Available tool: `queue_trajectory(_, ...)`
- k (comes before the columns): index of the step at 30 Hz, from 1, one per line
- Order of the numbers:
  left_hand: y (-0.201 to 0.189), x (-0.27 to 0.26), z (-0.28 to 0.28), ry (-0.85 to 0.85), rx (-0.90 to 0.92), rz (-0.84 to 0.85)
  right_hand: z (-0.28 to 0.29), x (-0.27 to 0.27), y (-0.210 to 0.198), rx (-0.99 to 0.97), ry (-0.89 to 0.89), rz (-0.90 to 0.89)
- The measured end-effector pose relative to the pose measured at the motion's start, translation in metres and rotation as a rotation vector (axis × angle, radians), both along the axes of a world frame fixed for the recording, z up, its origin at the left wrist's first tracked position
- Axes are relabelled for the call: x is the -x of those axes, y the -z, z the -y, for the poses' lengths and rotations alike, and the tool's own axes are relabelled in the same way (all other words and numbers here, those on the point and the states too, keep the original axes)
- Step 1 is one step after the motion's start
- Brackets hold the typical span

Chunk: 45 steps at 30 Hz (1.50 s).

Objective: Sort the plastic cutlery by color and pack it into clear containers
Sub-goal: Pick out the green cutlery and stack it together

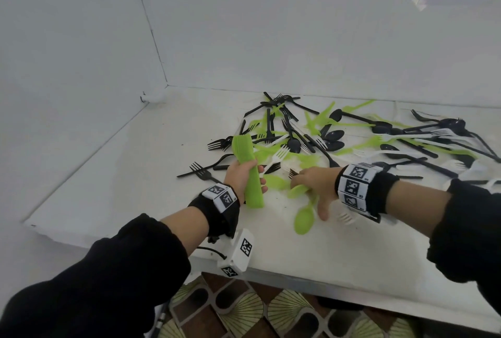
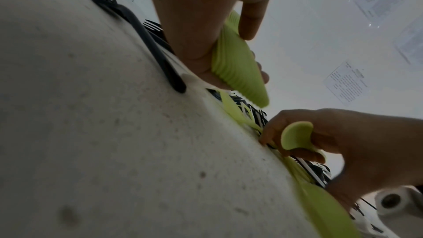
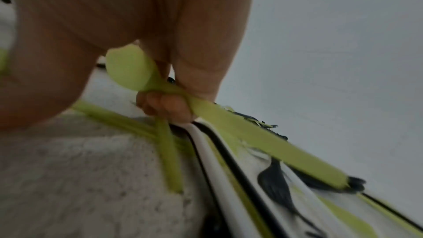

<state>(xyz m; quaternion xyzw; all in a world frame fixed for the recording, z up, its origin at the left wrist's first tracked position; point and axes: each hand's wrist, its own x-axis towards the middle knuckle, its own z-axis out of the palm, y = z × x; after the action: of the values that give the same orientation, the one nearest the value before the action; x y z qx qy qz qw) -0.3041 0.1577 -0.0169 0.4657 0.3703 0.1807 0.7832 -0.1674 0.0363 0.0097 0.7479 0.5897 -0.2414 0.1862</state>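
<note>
My left hand (image 1: pixel 241 175) grips a stack of green cutlery (image 1: pixel 248 169); my right hand (image 1: pixel 315 183) pinches one green spoon (image 1: pixel 296 190) off the table (image 1: pixel 108 175).

— Hands in frame? 
— Two: left hand (image 1: pixel 242 175), right hand (image 1: pixel 315 183).

— Green cutlery in the hands? 
— One stack of green pieces (image 1: pixel 248 172) gripped in the left; individual count not legible. One green spoon (image 3: pixel 128 68) pinched in the right.

— Loose on the table (image 1: pixel 135 175)? 
— One green spoon (image 1: pixel 305 219) at 6 o'clock of the right hand. One mixed pile of cutlery (image 1: pixel 339 137) at 12 to 2 o'clock, three colours: black, green, white. Piece totals overlap; uncountable.
</note>
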Motion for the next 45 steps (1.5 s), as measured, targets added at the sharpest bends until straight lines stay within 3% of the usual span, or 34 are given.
queue_trajectory(7,0.001,0.002,0.004,0.011,-0.001,-0.009,0.015,-0.003,0.005,-0.133,0.048,-0.033)
queue_trajectory(18,0.001,0.007,0.011,-0.004,0.024,0.019,0.003,0.003,0.006,-0.579,0.411,-0.182)
queue_trajectory(25,0.003,0.015,0.012,-0.038,0.024,0.014,-0.01,0.011,0.013,-0.361,0.312,0.106)
queue_trajectory(30,0.006,0.02,0.011,-0.08,-0.011,0.016,-0.012,0.016,0.006,-0.33,0.32,0.1)
queue_trajectory(35,0.009,0.021,0.011,-0.093,0.015,0.029,-0.007,0.013,-0.012,-0.437,0.415,0.045)
queue_trajectory(37,0.01,0.019,0.01,-0.088,0.024,0.03,-0.009,0.01,-0.017,-0.539,0.523,-0.071)
queue_trajectory(42,0.007,0.007,0.016,-0.038,0.049,0.046,-0.024,0.019,-0.016,-0.669,0.751,-0.664)
queue_trajectory(45,0.002,0.0,0.019,-0.019,0.039,0.073,-0.03,0.032,-0.011,-0.658,0.74,-0.752)
